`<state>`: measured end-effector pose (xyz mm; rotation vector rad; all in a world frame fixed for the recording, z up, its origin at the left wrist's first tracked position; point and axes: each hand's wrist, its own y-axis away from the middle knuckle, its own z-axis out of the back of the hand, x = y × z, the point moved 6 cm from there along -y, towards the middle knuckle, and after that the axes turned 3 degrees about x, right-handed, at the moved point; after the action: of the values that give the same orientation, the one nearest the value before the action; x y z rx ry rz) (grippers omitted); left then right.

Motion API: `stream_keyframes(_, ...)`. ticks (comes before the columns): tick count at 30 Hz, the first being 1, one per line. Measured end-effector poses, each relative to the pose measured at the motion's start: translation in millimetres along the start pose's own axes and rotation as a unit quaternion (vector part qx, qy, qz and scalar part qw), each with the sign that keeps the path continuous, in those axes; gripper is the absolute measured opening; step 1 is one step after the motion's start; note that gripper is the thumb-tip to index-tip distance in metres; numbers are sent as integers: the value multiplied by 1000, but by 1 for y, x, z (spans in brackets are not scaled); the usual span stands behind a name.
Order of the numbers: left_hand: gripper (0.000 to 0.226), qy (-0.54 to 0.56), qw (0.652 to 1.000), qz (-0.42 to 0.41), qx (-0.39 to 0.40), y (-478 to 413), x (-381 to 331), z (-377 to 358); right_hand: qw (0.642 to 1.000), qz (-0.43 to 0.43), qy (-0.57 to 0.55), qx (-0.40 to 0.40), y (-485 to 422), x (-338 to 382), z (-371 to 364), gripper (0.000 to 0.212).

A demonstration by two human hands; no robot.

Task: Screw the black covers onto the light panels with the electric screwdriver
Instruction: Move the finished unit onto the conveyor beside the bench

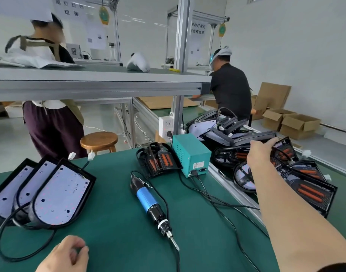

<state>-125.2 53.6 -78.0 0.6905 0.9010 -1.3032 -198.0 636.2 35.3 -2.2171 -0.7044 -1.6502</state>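
Bench [113, 222], green mat surface.

Left hand [66, 254]: rests on the mat at the near edge. The fingers are loosely curled and hold nothing.

Right hand [261, 152]: arm stretched out to the right, over the aluminium rail [230, 190] that borders the bench. The fingers lie on the top of a loose pile of black covers [307, 190] beyond the rail. It cannot be told whether they have closed round a cover.

Electric screwdriver [148, 201]: lies flat mid-bench, untouched and well apart from both hands. It has a blue body, and the bit points towards the near edge. Its cable runs back to a teal power box [189, 154] at the far right of the bench.

Light panels [60, 193]: three, on the left of the bench, overlapping one another. Their white boards face up in black housings, with no covers fitted. A black lead loops from them across the mat towards the left hand.

Second small stack of covers [159, 161]: just beside the power box on its left, with orange strips showing.

Surroundings: a grey shelf [89, 79] spans above the bench. A wooden stool [98, 141] stands behind it. Open cardboard boxes [297, 124] sit on the floor at far right. Two other persons stand at the stations behind.
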Motion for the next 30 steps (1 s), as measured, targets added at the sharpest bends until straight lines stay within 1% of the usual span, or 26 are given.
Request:
stream_keyframes(1, 46, -11, 999, -7, -34, -4, 2, 1, 1000, 6, 24, 8, 1, 3, 0, 75)
stream_keyframes(2, 46, -21, 999, -7, -42, -4, 3, 2, 999, 18, 42, -2, 0, 5, 4, 74)
stream_keyframes(4, 45, -43, 998, -9, -55, -1, 2, 4, 994, 45, 76, -60, 0, 8, 15, 71)
stream_keyframes(7, 46, -83, 995, -17, -60, 4, -2, 7, 971, 87, 194, -107, 2, 9, 25, 59)
stream_keyframes(8, 45, -96, 993, -20, -60, 5, -5, 7, 963, 87, 231, -106, 2, 8, 25, 60)
stream_keyframes(10, 42, -120, 991, -18, -49, 8, -10, 8, 956, 55, 272, -98, 0, 3, 26, 66)
stream_keyframes(12, 36, -130, 991, 1, -41, 10, -13, 10, 952, 9, 283, -112, 7, 2, 29, 69)
stream_keyframes(13, 33, -129, 991, 11, -42, 11, -15, 11, 952, 4, 280, -125, 11, 2, 32, 70)
stream_keyframes(16, 24, -139, 989, 14, -41, 15, -21, 12, 956, 34, 254, -143, 27, 3, 37, 80)
stream_keyframes(19, 19, -138, 989, 24, -55, 19, -23, 13, 959, 64, 234, -144, 51, 3, 33, 79)
stream_keyframes(22, 16, -138, 989, 23, -51, 22, -24, 13, 964, 108, 215, -112, 86, 1, 12, 73)
stream_keyframes(24, 13, -147, 988, 22, -46, 24, -24, 13, 973, 136, 175, -70, 114, -4, -9, 69)
stream_keyframes(26, 12, -153, 987, 16, -45, 25, -24, 13, 979, 153, 134, -26, 147, -12, -33, 60)
stream_keyframes(28, 13, -151, 987, 7, -48, 27, -23, 14, 987, 140, 71, 28, 185, -23, -59, 56)
stream_keyframes(30, 11, -149, 988, 0, -50, 28, -23, 15, 990, 92, 17, 104, 223, -42, -86, 52)
